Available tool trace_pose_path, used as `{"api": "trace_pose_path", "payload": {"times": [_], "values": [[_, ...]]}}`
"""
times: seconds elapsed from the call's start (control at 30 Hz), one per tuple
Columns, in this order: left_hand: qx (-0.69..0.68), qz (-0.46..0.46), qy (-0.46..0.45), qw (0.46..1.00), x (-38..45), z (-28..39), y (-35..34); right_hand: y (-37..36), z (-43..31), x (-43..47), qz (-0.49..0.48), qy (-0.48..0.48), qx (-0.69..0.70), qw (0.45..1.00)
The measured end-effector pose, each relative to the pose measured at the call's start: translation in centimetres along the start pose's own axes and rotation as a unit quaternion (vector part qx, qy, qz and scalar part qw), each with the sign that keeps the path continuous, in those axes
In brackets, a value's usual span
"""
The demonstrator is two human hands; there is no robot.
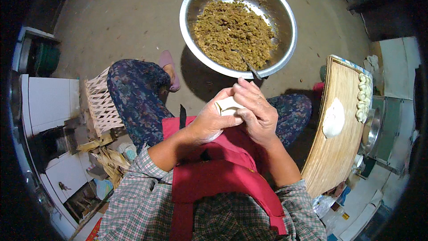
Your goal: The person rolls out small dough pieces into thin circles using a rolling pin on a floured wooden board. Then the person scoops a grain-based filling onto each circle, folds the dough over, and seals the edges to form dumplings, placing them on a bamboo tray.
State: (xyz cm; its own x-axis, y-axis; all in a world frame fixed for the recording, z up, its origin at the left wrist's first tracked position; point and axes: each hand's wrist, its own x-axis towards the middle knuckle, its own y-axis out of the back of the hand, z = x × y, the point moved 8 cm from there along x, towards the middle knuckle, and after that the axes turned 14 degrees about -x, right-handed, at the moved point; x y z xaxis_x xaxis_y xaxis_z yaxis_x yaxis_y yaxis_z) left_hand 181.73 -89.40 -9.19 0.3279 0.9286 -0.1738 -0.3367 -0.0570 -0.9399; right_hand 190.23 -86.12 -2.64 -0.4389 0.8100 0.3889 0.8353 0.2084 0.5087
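Note:
A folded dumpling wrapper [229, 104] of pale dough lies in my left hand [210, 120], whose thumb presses along its near side. My right hand [256, 113] closes over the wrapper's other end, its fingers on the edge, and hides that part. Whether filling is inside cannot be seen. Just beyond my hands stands a large steel bowl [185, 33] of chopped brown-green filling [234, 33], with a metal spoon [249, 64] leaning on its near rim. To the right, a wooden board [337, 157] carries a small stack of flat dough wrappers [333, 118] and a row of shaped dumplings [363, 97].
A woven basket-like stool [102, 100] stands beside my left knee. Dry husks [112, 164] lie near a white-tiled stove [53, 100] at the left. Past the board's right edge is a metal basin [372, 130]. A plastic bottle [339, 211] lies at the lower right.

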Motion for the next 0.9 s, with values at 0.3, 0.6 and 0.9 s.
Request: {"api": "trace_pose_path", "payload": {"times": [0.3, 0.6, 0.9], "values": [[-0.058, 0.028, 0.034, 0.997, -0.5, 0.6, -0.8, 2.1, -1.2, -0.3, 0.074, -0.099, -0.025, 0.992], [-0.049, -0.012, 0.038, 0.998, -0.7, -0.2, -0.4, 2.1, -2.0, -1.0, 0.068, 0.006, -0.096, 0.993], [-0.057, -0.016, 0.042, 0.997, -0.6, -0.8, -0.1, 1.3, -1.7, -1.0, 0.058, -0.002, -0.072, 0.996]]}}
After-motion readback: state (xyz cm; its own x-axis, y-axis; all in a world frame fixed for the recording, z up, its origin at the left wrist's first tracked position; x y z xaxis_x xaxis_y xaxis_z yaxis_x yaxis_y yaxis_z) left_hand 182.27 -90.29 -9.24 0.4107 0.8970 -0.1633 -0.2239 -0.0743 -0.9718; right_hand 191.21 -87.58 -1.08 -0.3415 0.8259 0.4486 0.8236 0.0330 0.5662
